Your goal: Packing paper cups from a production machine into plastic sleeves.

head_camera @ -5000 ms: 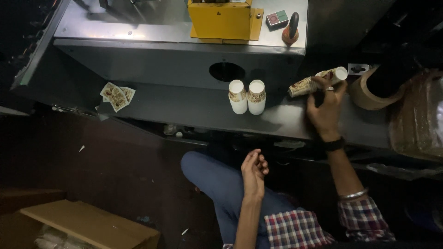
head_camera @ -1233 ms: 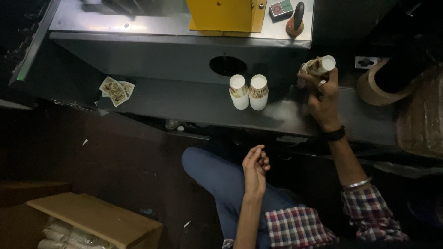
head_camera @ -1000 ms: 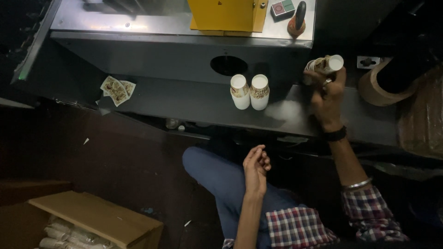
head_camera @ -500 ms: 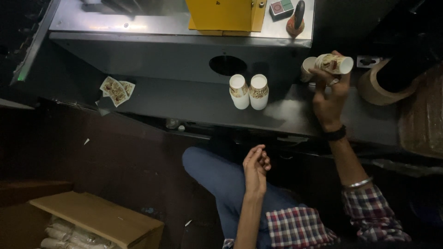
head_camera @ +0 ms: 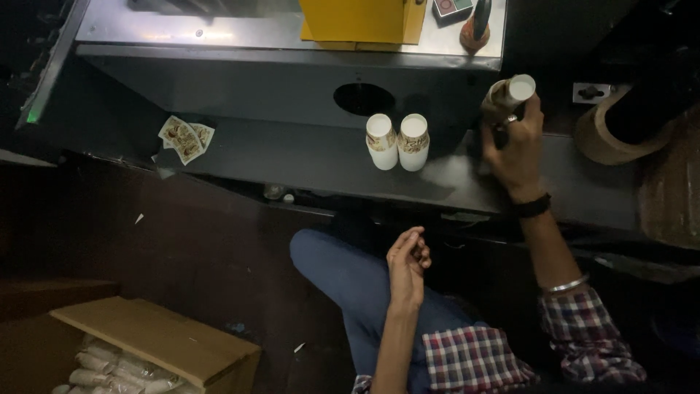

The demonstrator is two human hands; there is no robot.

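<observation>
My right hand [head_camera: 515, 146] is closed around a stack of printed paper cups [head_camera: 508, 95], held tilted above the dark metal shelf [head_camera: 292, 157] at its right side. Two other upright stacks of paper cups [head_camera: 397, 141] stand side by side on the shelf, left of that hand. My left hand [head_camera: 408, 264] hangs over my lap below the shelf edge, fingers loosely curled, holding nothing.
A round hole [head_camera: 363, 98] opens in the machine's sloped panel behind the cups. Flat printed cup blanks [head_camera: 185, 136] lie at the shelf's left. A yellow housing [head_camera: 361, 18] sits on top. A tape roll [head_camera: 607, 135] is at right. A cardboard box [head_camera: 146, 346] of cups stands on the floor.
My right hand has lifted the cup stack from lying on the shelf and raised it up and back. The left hand has stayed over my lap.
</observation>
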